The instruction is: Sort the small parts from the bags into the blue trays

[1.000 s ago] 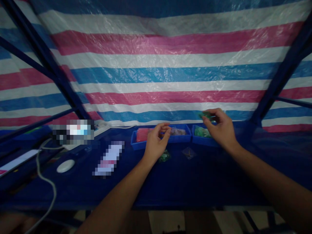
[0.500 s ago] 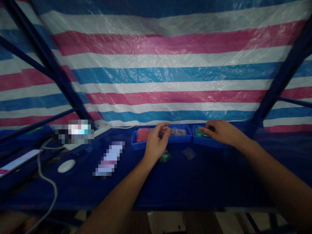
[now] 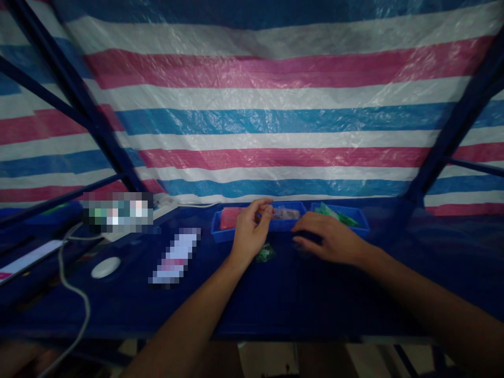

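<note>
My left hand [image 3: 252, 228] is raised in front of the blue bins, its fingers curled in and thumb tip close to the fingertips; whatever may be between them is too small to make out. Just below it, a small green packet [image 3: 265, 253] lies on the table. My right hand [image 3: 333, 239] reaches low over the table, thumb and fingers a little apart. Partly under its thumb is a small clear packet [image 3: 302, 250], dim and blurred. Green packets [image 3: 334, 214] fill the right blue bin [image 3: 364, 223] behind this hand.
Pink packets [image 3: 229, 218] sit in the left bin [image 3: 218, 235], clear packets [image 3: 286, 213] in the middle bin [image 3: 301, 208]. To the left are a blurred-out phone-like slab [image 3: 176, 257], a white mouse-shaped object [image 3: 106, 267] and a white cable [image 3: 81, 296]. Striped sheeting [image 3: 268, 121] hangs behind.
My right hand has left the green packets in the right bin and come left and down over the clear packet on the table. The left hand stays nearly where it was.
</note>
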A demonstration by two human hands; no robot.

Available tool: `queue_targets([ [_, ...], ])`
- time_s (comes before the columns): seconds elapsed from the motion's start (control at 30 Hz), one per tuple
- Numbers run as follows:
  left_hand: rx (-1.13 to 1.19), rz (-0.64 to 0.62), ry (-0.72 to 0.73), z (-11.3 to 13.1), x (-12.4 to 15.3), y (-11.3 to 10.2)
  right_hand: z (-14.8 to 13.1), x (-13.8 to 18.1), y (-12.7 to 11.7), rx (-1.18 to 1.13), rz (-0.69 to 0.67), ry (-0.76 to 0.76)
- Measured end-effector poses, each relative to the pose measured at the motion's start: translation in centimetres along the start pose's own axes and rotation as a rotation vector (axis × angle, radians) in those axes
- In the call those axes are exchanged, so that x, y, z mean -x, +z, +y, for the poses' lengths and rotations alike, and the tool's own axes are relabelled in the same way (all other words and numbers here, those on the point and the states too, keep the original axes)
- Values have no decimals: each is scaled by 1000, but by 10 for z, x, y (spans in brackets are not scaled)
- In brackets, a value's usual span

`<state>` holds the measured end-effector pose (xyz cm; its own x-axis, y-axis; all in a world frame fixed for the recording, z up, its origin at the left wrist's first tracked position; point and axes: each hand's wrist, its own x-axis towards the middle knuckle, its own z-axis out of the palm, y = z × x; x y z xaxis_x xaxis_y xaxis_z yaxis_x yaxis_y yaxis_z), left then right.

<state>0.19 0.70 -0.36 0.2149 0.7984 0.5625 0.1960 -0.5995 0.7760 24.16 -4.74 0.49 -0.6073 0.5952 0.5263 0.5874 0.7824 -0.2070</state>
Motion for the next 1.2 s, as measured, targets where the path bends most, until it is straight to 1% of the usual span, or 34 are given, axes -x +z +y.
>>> queue_targets([
  [0.07,7,-13,11,1,1,1,-18,-4,19,-109,-85,-94],
  [0.13,14,-17,22,3,1,1,-28,-6,34,-143,-174,-153],
  [0.2,16,-10,22,4,1,1,-30,-7,44,-158,-230,-156],
  [0.27,14,-7,14,5,1,1,-26,-9,48,-146,-231,-118],
  [0.43,8,-20,19,6,1,0,-14,-9,46,-51,-154,-54],
  [0.57,-32,-62,18,6,2,2,-15,-7,44,44,-149,-49],
  [0.63,-36,-96,10,7,3,2,-15,-6,45,53,-129,-52],
  [0.7,-21,-149,17,9,4,3,-11,-6,46,-40,-43,8],
  [0.73,-2,-186,23,10,5,4,-8,-7,47,-141,35,74],
  [0.8,53,-264,24,11,5,5,-1,-8,47,-423,226,263],
  [0.83,77,-288,17,11,5,6,3,-9,46,-572,305,362],
  [0.87,94,-297,6,10,5,8,7,-9,46,-702,355,443],
  [0.9,104,-295,-8,8,5,9,9,-10,45,-807,370,499],
  [0.93,113,-284,-26,6,4,10,11,-10,44,-883,357,531],
  [1.0,147,-254,-74,3,3,11,10,-9,41,-969,306,538],
  [1.1,227,-230,-129,0,2,11,6,-9,40,-1029,300,524],
  [1.2,226,-243,-119,2,1,10,5,-10,40,-1019,309,545],
])
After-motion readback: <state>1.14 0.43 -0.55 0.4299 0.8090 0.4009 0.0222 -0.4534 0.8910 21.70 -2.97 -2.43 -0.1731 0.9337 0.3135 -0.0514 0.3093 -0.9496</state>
